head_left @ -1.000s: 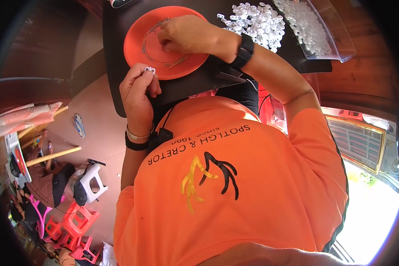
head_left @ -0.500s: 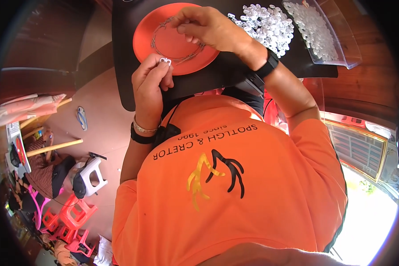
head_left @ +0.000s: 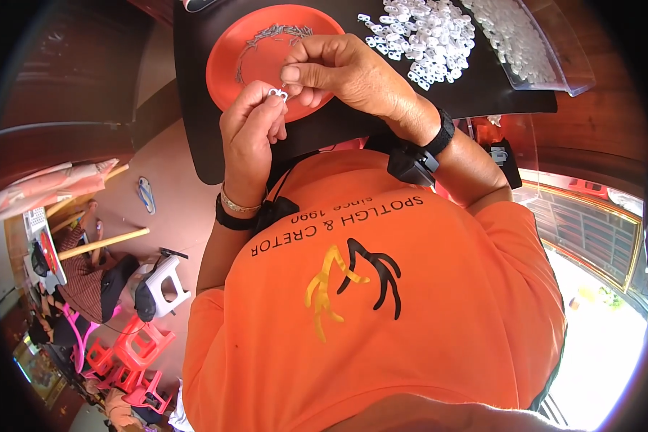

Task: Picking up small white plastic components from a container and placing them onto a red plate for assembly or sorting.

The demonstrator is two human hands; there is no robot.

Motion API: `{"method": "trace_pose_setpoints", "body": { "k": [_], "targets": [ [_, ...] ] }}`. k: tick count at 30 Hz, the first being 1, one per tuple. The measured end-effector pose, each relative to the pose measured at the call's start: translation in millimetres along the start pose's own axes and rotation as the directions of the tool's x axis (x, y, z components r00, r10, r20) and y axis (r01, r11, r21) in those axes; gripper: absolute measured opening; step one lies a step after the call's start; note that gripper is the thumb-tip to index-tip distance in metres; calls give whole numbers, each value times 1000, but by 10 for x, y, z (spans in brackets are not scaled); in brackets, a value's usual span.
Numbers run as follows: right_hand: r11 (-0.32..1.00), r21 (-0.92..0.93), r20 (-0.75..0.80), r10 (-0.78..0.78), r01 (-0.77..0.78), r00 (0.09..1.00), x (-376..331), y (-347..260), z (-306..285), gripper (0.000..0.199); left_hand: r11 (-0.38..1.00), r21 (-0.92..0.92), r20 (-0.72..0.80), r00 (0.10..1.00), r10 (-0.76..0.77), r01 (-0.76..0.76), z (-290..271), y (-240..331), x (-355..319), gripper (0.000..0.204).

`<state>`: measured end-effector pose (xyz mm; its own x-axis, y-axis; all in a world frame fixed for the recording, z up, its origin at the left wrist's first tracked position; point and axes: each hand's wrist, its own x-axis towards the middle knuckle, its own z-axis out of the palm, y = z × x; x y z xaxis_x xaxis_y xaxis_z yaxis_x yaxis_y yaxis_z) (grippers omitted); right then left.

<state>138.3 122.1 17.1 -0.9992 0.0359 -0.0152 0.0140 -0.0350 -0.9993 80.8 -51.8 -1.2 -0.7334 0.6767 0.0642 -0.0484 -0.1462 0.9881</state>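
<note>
Between thumb and forefinger, my left hand (head_left: 249,133) pinches a small white plastic clip (head_left: 278,93) with rounded loops. My right hand (head_left: 353,75) is closed in a pinch just above the clip, and a thin grey nail (head_left: 284,85) barely shows at its fingertips. Both hands are over the near edge of an orange-red plate (head_left: 227,47). Thin grey nails (head_left: 284,31) lie in a loose ring along the inside of the plate, partly hidden behind my right hand.
A heap of white plastic clips (head_left: 428,36) lies on the black table (head_left: 194,137), right of the plate. Beyond it, a clear tray (head_left: 547,79) holds many small whitish pieces. On the floor to the left are a flip-flop (head_left: 146,195), a white stool (head_left: 167,286) and red stools (head_left: 144,345).
My right hand has come from over the nails in the plate down to the clip. My left hand stays pinched on the clip, shifted slightly right.
</note>
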Motion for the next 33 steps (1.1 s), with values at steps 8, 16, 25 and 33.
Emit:
{"method": "trace_pose_setpoints", "body": {
  "k": [8,16,25,33],
  "targets": [
    [999,5,-19,-45,45,999,4,90,82,20,1000,1,2,1000,0,0,1,-15,14,16],
    [924,-345,-33,-186,163,982,-15,112,155,15,998,57,22,1000,23,-24,-8,-72,-18,18],
    [892,-405,-98,-258,198,961,-34,92,192,19,999,-48,-9,1000,-4,4,-15,-92,-7,18],
    [475,-880,-252,-482,9,839,-42,-100,-827,16,999,-39,-78,997,17,-20,-95,-86,-37,17]
  ]
}}
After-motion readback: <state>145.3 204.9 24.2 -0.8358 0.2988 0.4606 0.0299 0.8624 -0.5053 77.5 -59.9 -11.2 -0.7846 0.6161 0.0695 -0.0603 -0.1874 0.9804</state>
